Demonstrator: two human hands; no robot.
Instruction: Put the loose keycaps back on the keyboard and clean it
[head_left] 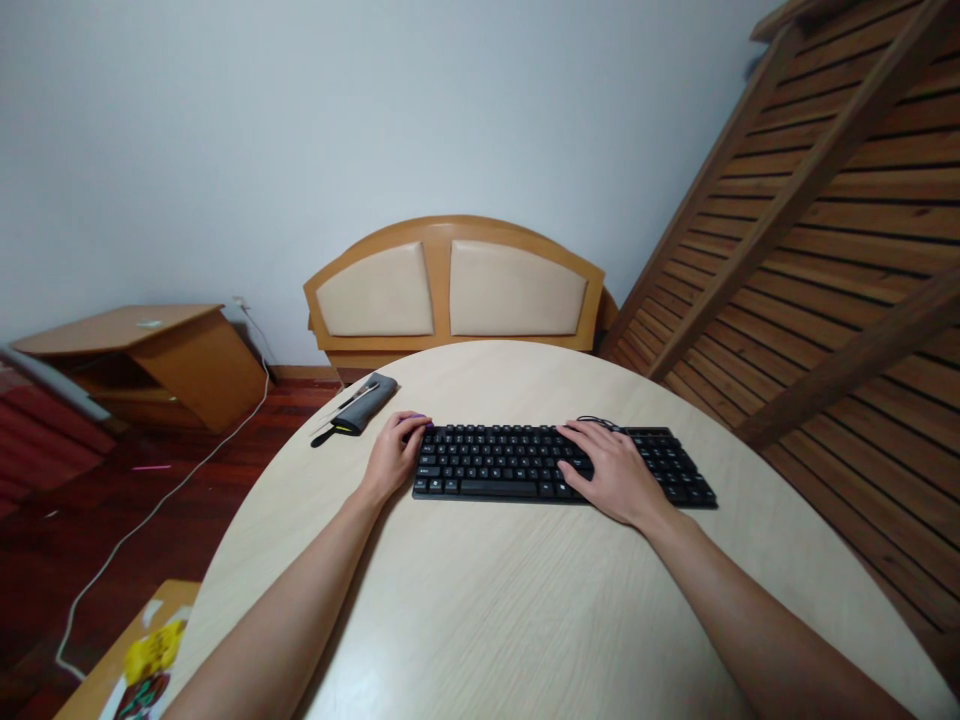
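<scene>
A black computer keyboard (pixel 491 462) lies flat on the round pale table (pixel 525 600). At its upper left corner is my left hand (pixel 394 450), fingers drawn together around something small and purple (pixel 422 420), mostly hidden by them; its kind I cannot make out. My right hand (pixel 611 465) rests palm down across the keys left of the number pad, fingers spread, holding nothing. Behind the right fingers a black cable (pixel 596 421) loops at the keyboard's back edge.
A dark grey pouch (pixel 367 402) with thin light sticks beside it lies left of the keyboard. Beyond the table stands a wooden headboard (pixel 439 290). Slatted wood (pixel 810 240) leans at the right. A low cabinet (pixel 172 365) and white cord (pixel 169 495) are at the left.
</scene>
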